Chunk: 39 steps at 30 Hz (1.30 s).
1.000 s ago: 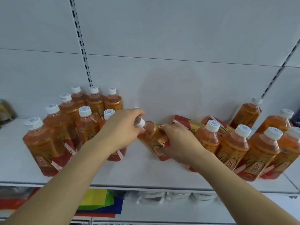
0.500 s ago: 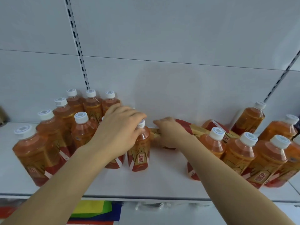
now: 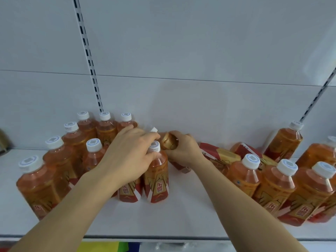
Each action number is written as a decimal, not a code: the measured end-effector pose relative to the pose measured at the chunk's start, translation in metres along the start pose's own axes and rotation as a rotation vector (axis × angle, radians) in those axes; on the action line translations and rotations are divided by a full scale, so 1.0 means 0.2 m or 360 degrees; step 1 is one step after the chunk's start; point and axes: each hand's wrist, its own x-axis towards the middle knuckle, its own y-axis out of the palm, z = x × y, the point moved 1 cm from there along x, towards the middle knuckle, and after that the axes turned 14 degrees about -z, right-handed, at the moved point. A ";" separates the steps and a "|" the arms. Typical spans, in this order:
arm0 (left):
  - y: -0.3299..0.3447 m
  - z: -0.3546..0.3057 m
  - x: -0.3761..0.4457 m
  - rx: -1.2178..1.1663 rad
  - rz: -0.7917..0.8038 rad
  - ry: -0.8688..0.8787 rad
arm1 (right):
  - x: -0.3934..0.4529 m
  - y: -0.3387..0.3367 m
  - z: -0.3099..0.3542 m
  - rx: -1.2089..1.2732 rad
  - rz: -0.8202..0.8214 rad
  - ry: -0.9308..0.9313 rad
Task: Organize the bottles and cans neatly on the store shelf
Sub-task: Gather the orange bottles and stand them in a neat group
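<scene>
My right hand (image 3: 183, 150) grips a tipped bottle (image 3: 168, 142) near the back of the white shelf (image 3: 181, 215). My left hand (image 3: 127, 157) rests over an upright bottle (image 3: 157, 180), fingers curled at its cap (image 3: 154, 146), beside the standing group.

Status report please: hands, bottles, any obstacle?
Both hands on one tilted bottle: right hand grips body, left hand at cap. Upright bottle in front. Two bottles lying right.

Amber bottles (image 3: 157, 179); white caps (image 3: 93, 144); red-gold labels (image 3: 160, 190).
</scene>
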 end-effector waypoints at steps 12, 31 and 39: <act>0.05 -0.01 -0.02 -0.0095 -0.0033 -0.0028 | 0.00 0.02 0.03 0.0348 -0.0071 0.0267; 0.39 -0.47 0.29 -0.0274 0.0327 0.0410 | -0.22 -1.08 -0.02 -0.1076 0.0103 -0.0044; 0.88 -0.56 0.44 -0.0229 0.0639 0.0346 | -0.18 -1.26 -0.36 -0.1079 0.0305 -0.0150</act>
